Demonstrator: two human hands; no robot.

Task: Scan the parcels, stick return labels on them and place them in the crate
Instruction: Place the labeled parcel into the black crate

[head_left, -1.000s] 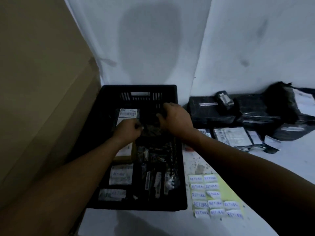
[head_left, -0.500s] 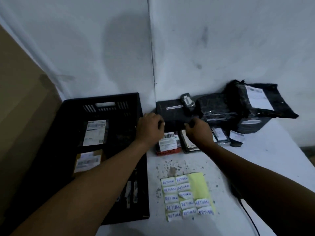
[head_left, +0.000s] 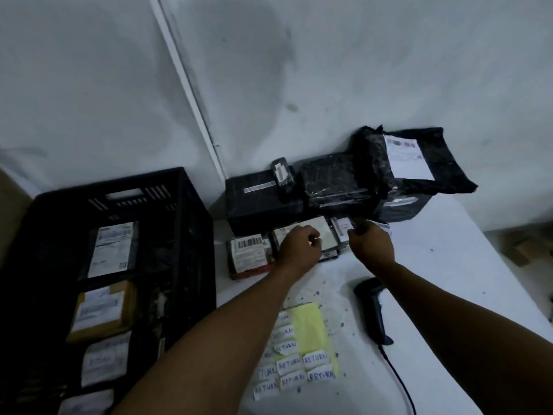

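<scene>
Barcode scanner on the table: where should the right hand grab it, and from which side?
Grip the scanner around its handle, the long narrow part nearest you, coming from above and the right. It lies flat, head toward the parcels, cable trailing off its near end.

Black slatted plastic crate (head_left: 191, 205): stands at the table's left and contains several labelled parcels, among them a brown cardboard parcel (head_left: 101, 314) bearing a white label. Flat wrapped parcel with white label (head_left: 311, 232): lies on the table in front of a row of black-wrapped parcels (head_left: 338, 181) set against the wall. Small parcel with barcode label (head_left: 250, 254): lies just left of it. Yellow backing sheet of white handwritten "RETURN" labels (head_left: 309, 327): lies flat nearer the viewer. Black handheld corded barcode scanner (head_left: 374, 310): lies right of the sheet.
</scene>
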